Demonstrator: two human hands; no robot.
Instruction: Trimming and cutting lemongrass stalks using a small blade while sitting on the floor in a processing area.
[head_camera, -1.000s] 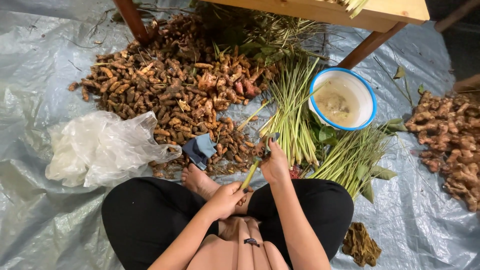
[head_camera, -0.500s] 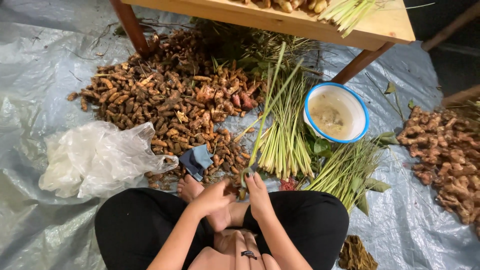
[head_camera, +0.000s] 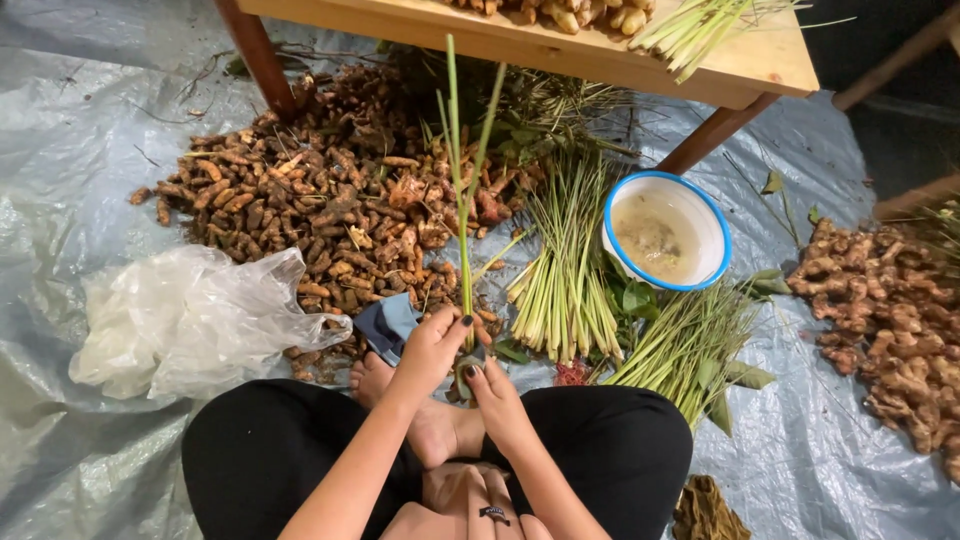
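I sit cross-legged on a grey plastic sheet (head_camera: 70, 150). My left hand (head_camera: 432, 347) grips a long green lemongrass stalk (head_camera: 462, 190) near its base, and the stalk stands almost upright over the root pile. My right hand (head_camera: 492, 392) closes on the stalk's thick bottom end, just below the left hand. Whether it also holds a small tool there is hidden by the fingers. A bundle of trimmed lemongrass stalks (head_camera: 565, 270) lies on the sheet just beyond my hands.
A large pile of brown turmeric roots (head_camera: 310, 200) lies ahead. A white bowl with a blue rim (head_camera: 612, 205), a second lemongrass bundle (head_camera: 690, 340), ginger roots (head_camera: 895, 320), a crumpled clear plastic bag (head_camera: 190, 315), a blue cloth (head_camera: 388, 325) and a wooden table (head_camera: 600, 45) surround me.
The stalk has swung from lying low between my hands to standing nearly upright. Both hands have drawn in closer to my crossed legs.
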